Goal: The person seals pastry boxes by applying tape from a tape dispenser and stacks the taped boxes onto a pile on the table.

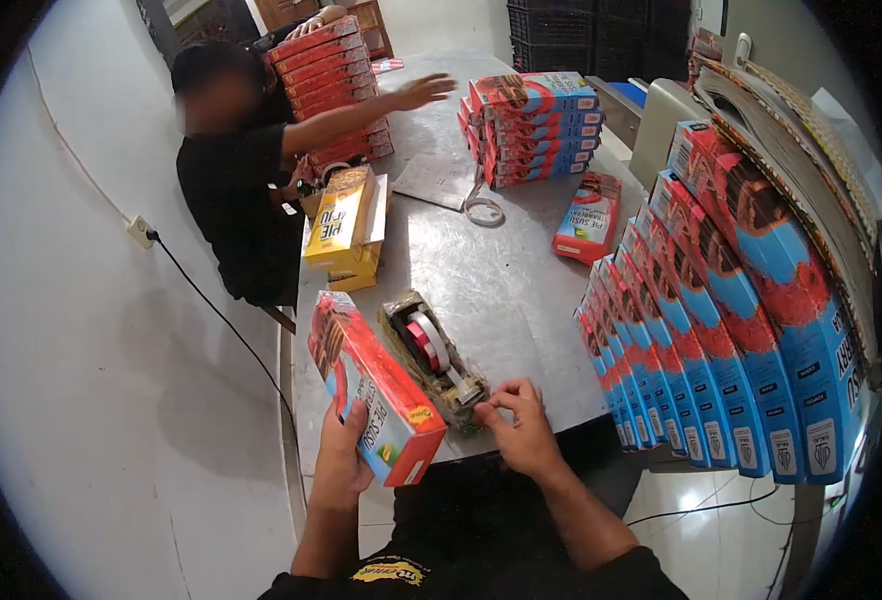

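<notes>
A red and blue pie box (371, 390) is tilted in my left hand (346, 450), whose fingers and thumb wrap round its lower part. Just right of the box, a tape dispenser (426, 350) with a white roll and a red core lies on the metal table (521, 310). My right hand (521, 425) is at the dispenser's near end, thumb and forefinger pinched together by the cutter; whatever is between the fingertips is too small to make out.
A co-worker (231, 170) reaches across from the left, beside yellow boxes (346, 225) and a red stack (331, 85). Further back are stacked boxes (536, 125), a tape roll (484, 211) and a single box (589, 217). A tall row of boxes (721, 330) fills the right.
</notes>
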`<move>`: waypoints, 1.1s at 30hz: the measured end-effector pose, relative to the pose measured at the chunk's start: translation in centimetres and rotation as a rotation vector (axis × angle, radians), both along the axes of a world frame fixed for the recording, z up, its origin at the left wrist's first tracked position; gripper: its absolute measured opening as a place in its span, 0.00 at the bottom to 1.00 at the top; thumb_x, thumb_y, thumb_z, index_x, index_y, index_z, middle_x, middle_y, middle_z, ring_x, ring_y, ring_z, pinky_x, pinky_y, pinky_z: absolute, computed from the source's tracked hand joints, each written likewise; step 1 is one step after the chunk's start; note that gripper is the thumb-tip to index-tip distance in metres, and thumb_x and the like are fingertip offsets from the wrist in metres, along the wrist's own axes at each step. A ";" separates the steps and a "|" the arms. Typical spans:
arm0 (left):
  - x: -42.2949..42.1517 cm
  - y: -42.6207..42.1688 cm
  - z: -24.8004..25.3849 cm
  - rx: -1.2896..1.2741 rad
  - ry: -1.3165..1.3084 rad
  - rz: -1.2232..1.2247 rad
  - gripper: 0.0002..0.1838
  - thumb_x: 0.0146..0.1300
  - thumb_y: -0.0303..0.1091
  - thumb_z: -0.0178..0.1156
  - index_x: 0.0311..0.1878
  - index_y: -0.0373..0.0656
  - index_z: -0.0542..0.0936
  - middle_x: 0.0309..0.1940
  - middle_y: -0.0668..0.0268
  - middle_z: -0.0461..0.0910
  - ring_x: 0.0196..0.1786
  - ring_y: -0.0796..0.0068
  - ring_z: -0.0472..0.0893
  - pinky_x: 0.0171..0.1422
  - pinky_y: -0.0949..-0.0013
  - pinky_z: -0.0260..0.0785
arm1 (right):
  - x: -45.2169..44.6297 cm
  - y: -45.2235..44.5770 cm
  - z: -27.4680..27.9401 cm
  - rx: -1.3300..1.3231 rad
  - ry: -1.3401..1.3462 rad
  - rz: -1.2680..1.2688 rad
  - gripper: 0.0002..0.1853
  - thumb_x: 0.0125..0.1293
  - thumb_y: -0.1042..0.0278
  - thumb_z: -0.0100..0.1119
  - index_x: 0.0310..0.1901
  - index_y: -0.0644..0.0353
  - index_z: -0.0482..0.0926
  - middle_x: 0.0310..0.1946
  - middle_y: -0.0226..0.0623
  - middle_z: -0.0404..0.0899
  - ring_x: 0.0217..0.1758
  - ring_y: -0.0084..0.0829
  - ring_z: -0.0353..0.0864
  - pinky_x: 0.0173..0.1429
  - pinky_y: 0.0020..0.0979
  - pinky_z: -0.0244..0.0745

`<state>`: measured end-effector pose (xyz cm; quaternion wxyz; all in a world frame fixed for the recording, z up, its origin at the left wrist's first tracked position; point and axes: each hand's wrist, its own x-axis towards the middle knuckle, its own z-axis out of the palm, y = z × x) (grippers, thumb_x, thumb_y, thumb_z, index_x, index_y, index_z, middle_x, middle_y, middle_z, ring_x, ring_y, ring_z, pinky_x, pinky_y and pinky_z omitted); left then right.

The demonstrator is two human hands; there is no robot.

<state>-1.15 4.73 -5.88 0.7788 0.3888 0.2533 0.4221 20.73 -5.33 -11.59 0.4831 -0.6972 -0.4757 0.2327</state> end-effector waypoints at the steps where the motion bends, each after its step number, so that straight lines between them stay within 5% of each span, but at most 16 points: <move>1: 0.5 -0.1 0.4 -0.024 -0.018 -0.002 0.37 0.72 0.45 0.67 0.75 0.36 0.62 0.65 0.56 0.78 0.65 0.62 0.82 0.70 0.56 0.76 | 0.6 -0.8 0.0 -0.033 0.236 0.061 0.11 0.68 0.59 0.71 0.38 0.59 0.87 0.45 0.38 0.79 0.53 0.39 0.79 0.61 0.40 0.73; 5: 2.3 0.0 0.2 -0.030 0.011 0.050 0.39 0.70 0.45 0.70 0.75 0.36 0.62 0.65 0.57 0.78 0.63 0.63 0.83 0.69 0.58 0.76 | 0.6 -3.7 6.1 0.208 0.144 0.132 0.08 0.69 0.67 0.70 0.37 0.63 0.86 0.42 0.37 0.79 0.46 0.33 0.79 0.54 0.31 0.73; 7: 3.6 -0.4 0.8 0.009 0.020 0.049 0.40 0.69 0.45 0.71 0.75 0.36 0.63 0.65 0.57 0.77 0.63 0.64 0.82 0.69 0.58 0.76 | 0.5 -4.2 8.8 0.312 0.198 0.406 0.08 0.68 0.63 0.71 0.38 0.58 0.87 0.40 0.37 0.83 0.45 0.40 0.82 0.55 0.37 0.76; 11: 4.2 -1.8 2.6 0.057 -0.014 -0.002 0.43 0.69 0.45 0.71 0.77 0.37 0.60 0.67 0.57 0.75 0.65 0.66 0.80 0.69 0.59 0.76 | 0.4 -2.4 7.9 0.434 -0.018 0.369 0.09 0.63 0.63 0.75 0.37 0.57 0.86 0.32 0.37 0.83 0.38 0.43 0.82 0.43 0.39 0.74; 17: 3.5 -5.6 6.3 -0.139 -0.007 -0.217 0.52 0.64 0.54 0.73 0.80 0.37 0.55 0.69 0.57 0.73 0.69 0.64 0.78 0.73 0.59 0.72 | 0.3 -4.9 11.1 0.607 -0.167 0.594 0.16 0.56 0.57 0.79 0.35 0.59 0.85 0.29 0.35 0.83 0.31 0.41 0.83 0.41 0.43 0.77; 22: 4.8 -7.6 4.8 -0.265 0.101 -0.609 0.58 0.60 0.63 0.73 0.80 0.38 0.54 0.70 0.59 0.72 0.69 0.70 0.76 0.73 0.60 0.71 | 2.6 -5.9 7.4 0.781 -0.207 0.478 0.18 0.50 0.57 0.80 0.33 0.61 0.83 0.26 0.36 0.80 0.29 0.42 0.84 0.42 0.41 0.81; 25: 6.8 -7.9 3.4 -0.214 0.094 -0.538 0.54 0.62 0.54 0.75 0.79 0.36 0.55 0.66 0.59 0.74 0.67 0.71 0.77 0.72 0.62 0.70 | 3.8 -9.0 5.4 0.576 -0.257 0.206 0.21 0.57 0.54 0.77 0.39 0.64 0.83 0.27 0.36 0.82 0.30 0.43 0.85 0.45 0.38 0.83; 27: 8.3 -7.4 0.6 0.019 0.277 -0.370 0.49 0.67 0.40 0.73 0.79 0.36 0.51 0.62 0.56 0.75 0.66 0.67 0.77 0.72 0.61 0.70 | 3.5 -11.2 4.8 0.380 0.453 -0.328 0.27 0.59 0.52 0.75 0.51 0.66 0.82 0.39 0.43 0.85 0.43 0.46 0.87 0.53 0.40 0.81; 28: 9.3 -7.2 -0.3 0.012 0.274 -0.369 0.49 0.67 0.40 0.73 0.79 0.36 0.51 0.62 0.56 0.75 0.66 0.67 0.77 0.72 0.61 0.70 | 3.5 -11.6 6.0 0.372 0.450 -0.327 0.27 0.59 0.52 0.75 0.51 0.66 0.82 0.39 0.43 0.85 0.43 0.46 0.87 0.53 0.40 0.81; 30: 11.7 -6.6 -0.8 0.375 0.351 -0.257 0.50 0.69 0.35 0.70 0.80 0.37 0.45 0.68 0.54 0.72 0.71 0.64 0.71 0.76 0.60 0.66 | 3.2 -11.9 9.4 0.142 -0.369 -0.015 0.38 0.61 0.49 0.74 0.67 0.64 0.73 0.64 0.56 0.75 0.64 0.53 0.77 0.68 0.49 0.71; 31: 12.5 -6.9 -0.7 0.431 0.363 -0.289 0.51 0.73 0.35 0.65 0.82 0.38 0.36 0.67 0.53 0.73 0.70 0.63 0.72 0.78 0.60 0.64 | 2.6 -11.4 9.5 0.134 -0.366 -0.016 0.38 0.61 0.49 0.74 0.67 0.64 0.73 0.64 0.56 0.75 0.64 0.53 0.77 0.68 0.49 0.71; 33: 13.0 -6.5 -4.9 0.376 0.383 -0.485 0.50 0.76 0.36 0.62 0.82 0.36 0.33 0.67 0.51 0.73 0.67 0.65 0.75 0.71 0.62 0.69 | 1.1 -10.4 9.2 -0.232 -0.629 0.009 0.36 0.65 0.57 0.70 0.71 0.63 0.72 0.74 0.58 0.62 0.77 0.54 0.62 0.77 0.55 0.56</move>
